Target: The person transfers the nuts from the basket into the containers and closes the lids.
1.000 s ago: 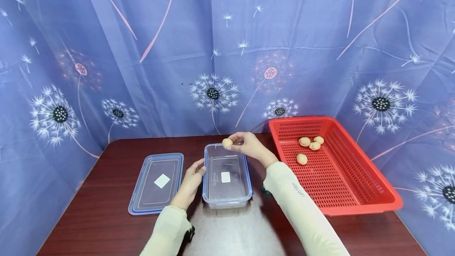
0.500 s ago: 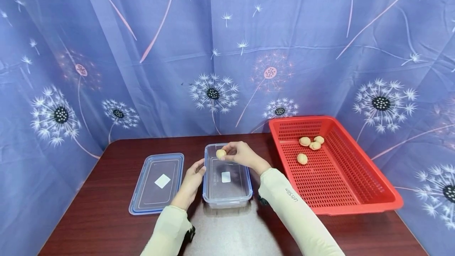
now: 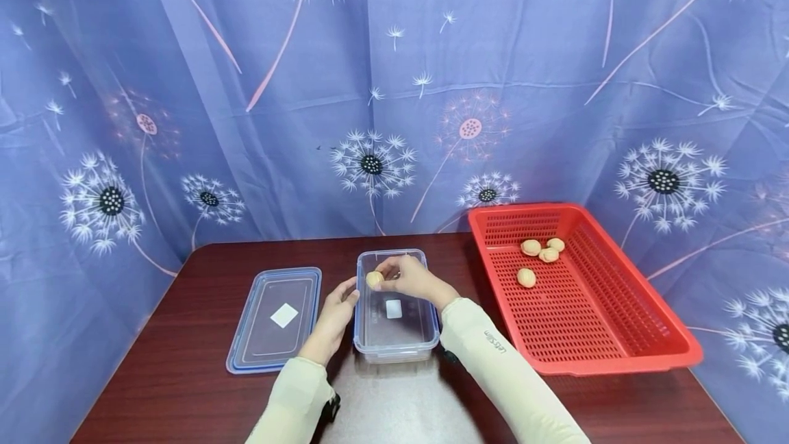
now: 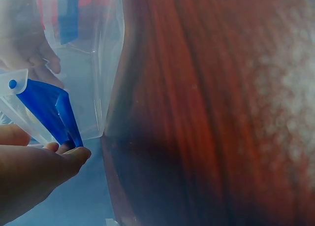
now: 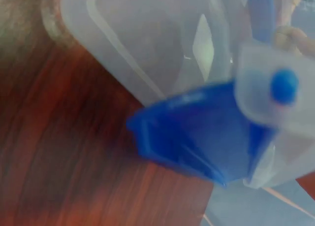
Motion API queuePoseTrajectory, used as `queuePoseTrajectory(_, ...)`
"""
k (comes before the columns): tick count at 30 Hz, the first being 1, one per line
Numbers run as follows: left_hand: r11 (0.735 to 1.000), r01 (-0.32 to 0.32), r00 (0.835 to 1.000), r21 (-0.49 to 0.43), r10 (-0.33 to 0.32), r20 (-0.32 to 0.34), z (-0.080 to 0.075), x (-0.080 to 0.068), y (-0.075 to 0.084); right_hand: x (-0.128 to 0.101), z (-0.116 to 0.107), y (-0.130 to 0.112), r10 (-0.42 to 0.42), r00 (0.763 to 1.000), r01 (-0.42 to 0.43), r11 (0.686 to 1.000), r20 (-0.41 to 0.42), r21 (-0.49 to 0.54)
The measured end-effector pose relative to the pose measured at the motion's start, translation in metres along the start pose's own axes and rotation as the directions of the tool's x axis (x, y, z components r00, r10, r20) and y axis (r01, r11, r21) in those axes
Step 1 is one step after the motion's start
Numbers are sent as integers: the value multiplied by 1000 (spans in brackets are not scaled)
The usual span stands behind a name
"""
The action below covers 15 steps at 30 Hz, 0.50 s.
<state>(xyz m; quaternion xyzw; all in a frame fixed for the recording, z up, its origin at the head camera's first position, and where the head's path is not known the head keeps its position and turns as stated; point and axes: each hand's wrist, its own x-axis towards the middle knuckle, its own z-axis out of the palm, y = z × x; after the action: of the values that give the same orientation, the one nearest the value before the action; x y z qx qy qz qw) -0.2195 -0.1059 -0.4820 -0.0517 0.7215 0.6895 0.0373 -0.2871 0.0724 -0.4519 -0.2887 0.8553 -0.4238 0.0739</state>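
I count five walnuts: one (image 3: 374, 279) pinched in my right hand (image 3: 407, 277), four (image 3: 530, 247) in the basket (image 3: 622, 341) at three o'clock. One box (image 3: 394, 334), one lid (image 3: 246, 348) at nine o'clock, one basket.

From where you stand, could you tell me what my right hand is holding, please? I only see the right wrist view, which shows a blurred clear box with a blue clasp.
Observer: In the head view your right hand pinches a small tan walnut over the open clear container.
Operator: Thank you. Where is my left hand?
Observer: Your left hand rests against the container's left side, fingers at its blue rim.
Operator: Are more walnuts nearby?
Observer: Yes, four walnuts lie in the red basket to the container's right.
Operator: And the lid?
Observer: The blue-rimmed lid lies flat on the table, left of the container.
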Motion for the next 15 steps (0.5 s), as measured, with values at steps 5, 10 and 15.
queuePoseTrajectory(5,1000,-9,1000,-2,9,-3,0,0,0,0,6,-2,31,999,-30,999,24,-13)
queuePoseTrajectory(10,1000,3,1000,-6,-3,0,-1,0,-1,-1,9,-3,5,1000,-4,999,21,-39)
queuePoseTrajectory(15,1000,-5,1000,-12,5,4,-1,0,-1,-1,11,-1,-9,1000,11,998,22,-60)
